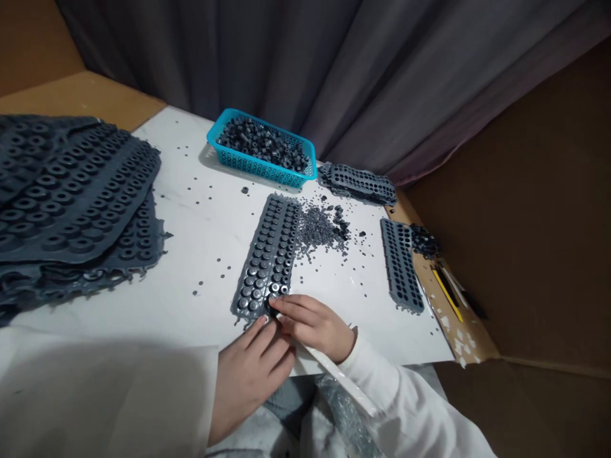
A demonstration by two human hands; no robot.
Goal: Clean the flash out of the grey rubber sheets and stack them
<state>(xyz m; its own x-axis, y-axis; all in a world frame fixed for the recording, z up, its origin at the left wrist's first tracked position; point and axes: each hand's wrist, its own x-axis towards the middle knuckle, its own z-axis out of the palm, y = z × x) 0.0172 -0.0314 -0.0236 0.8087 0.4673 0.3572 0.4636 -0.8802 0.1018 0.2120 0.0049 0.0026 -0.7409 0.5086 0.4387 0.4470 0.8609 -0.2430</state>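
A dark grey rubber sheet [267,254] with rows of round raised knobs lies lengthwise in front of me on the white board. At its near end, the fingers of my right hand [317,324] are pinched together over the corner knobs; a dark bit shows at the fingertips, but what they grip is hidden. My left hand [258,362] is curled against the sheet's near edge, its fingertips touching it. Just right of the sheet is a heap of tiny grey discs [317,229]. A white strip [341,378] runs from beneath my right hand toward the lower right.
A blue basket [262,168] full of small dark parts stands at the back. Large knobbed sheets [71,191] are piled on the left. Punched sheets [365,184] are stacked at back right, another punched sheet [403,267] lies nearer. A yellow cutter-like tool [447,292] lies beyond the board [191,229].
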